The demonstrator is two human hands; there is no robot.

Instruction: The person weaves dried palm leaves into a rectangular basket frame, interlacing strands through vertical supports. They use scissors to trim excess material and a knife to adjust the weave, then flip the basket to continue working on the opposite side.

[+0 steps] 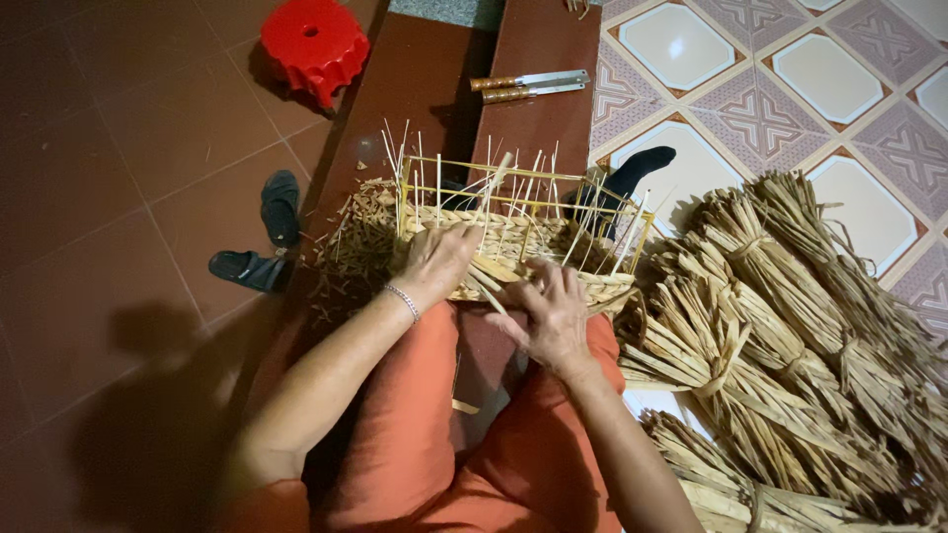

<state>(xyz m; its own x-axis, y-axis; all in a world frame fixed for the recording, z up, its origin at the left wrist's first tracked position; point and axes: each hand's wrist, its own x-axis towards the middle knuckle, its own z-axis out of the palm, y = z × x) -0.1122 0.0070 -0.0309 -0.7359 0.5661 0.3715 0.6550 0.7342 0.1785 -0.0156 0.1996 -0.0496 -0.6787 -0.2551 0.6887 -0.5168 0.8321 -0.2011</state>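
At the centre of the frame a half-woven rectangular basket of pale dried straw on a thin yellow wire frame (513, 232) rests against the person's knees, its upright stakes poking above the finished rows. The left hand (434, 262), with a thin bracelet at the wrist, lies curled over the near rim of the woven wall, fingers bent and pressing the weave; whether it pinches a single strand cannot be told. The right hand (553, 316), at centre right, closes narrowly around a flat straw strand (484, 286) that runs up and left into the wall. To do this weaving step well, the left hand should, judging from the grip, keep the laid rows pressed firm while the right draws the strand snug behind and before alternate stakes, keeping it flat and untwisted and packing it tight to the row below. Bundles of tied dried straw (780, 326) lie at the right of the frame, a red plastic stool (314, 41) at upper left, and two wooden-handled blades (528, 86) at top centre.
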